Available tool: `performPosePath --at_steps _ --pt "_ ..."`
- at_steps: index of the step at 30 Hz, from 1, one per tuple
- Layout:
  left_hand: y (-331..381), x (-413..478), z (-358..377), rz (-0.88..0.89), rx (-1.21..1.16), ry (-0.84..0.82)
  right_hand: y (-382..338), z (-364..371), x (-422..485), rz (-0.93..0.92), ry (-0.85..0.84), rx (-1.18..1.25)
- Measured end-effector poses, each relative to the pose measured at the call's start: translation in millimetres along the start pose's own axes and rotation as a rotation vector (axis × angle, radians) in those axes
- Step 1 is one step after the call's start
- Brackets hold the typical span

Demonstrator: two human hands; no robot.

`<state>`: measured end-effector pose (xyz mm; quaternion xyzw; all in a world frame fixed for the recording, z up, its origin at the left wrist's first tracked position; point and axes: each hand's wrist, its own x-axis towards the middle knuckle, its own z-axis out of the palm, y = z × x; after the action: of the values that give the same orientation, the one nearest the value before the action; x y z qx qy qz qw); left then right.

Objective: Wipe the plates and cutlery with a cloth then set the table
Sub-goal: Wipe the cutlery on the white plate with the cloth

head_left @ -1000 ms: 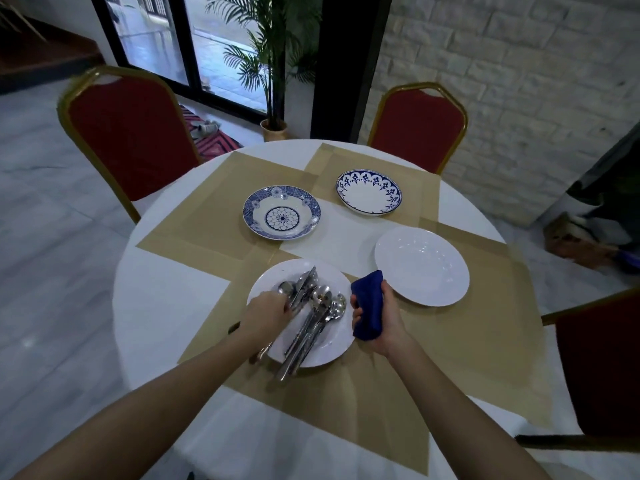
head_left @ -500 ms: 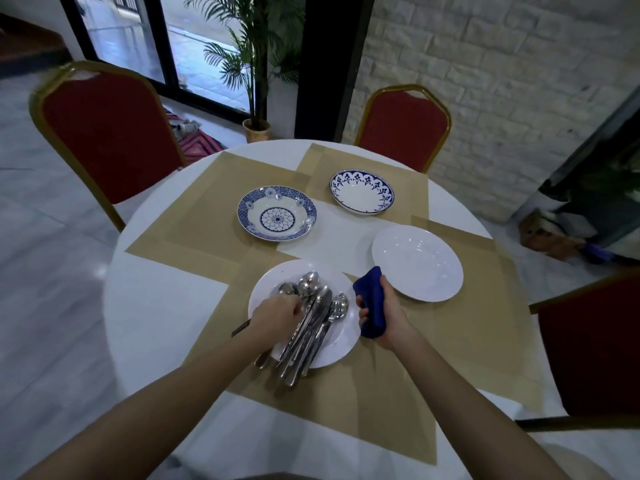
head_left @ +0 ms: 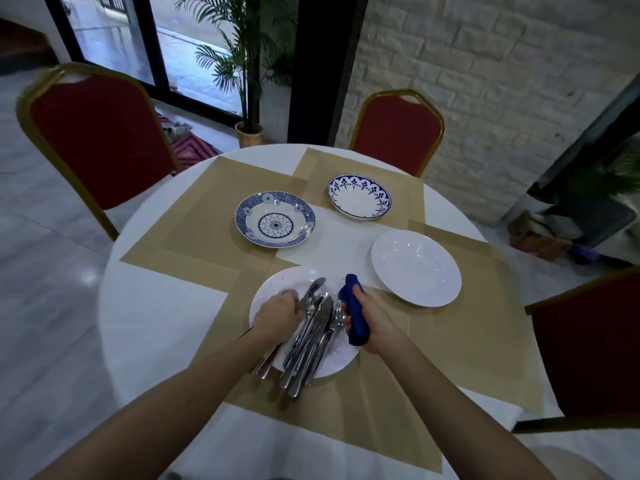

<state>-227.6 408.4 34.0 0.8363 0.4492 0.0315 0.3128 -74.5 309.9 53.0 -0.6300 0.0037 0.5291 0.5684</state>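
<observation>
4 plates: mandala plate far left, blue-rimmed plate far, plain white plate right, near white plate heaped with steel cutlery. Rolled blue cloth is held upright over its right rim.

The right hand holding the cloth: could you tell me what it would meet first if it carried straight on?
Probably the cutlery heaped on the near white plate, just beyond the right hand and its blue cloth; its height above them is unclear.
</observation>
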Motion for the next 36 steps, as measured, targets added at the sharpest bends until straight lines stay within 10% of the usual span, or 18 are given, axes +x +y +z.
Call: performPosePath --at_steps 14,36 --pt "41.0 -5.6 -26.4 0.107 -0.593 -0.035 -35.9 19.4 -19.5 -0.894 0.462 -1.211" --pt "66.3 -5.0 -29.0 0.154 -0.636 -0.101 -81.0 11.2 -15.3 -0.922 0.612 -1.234"
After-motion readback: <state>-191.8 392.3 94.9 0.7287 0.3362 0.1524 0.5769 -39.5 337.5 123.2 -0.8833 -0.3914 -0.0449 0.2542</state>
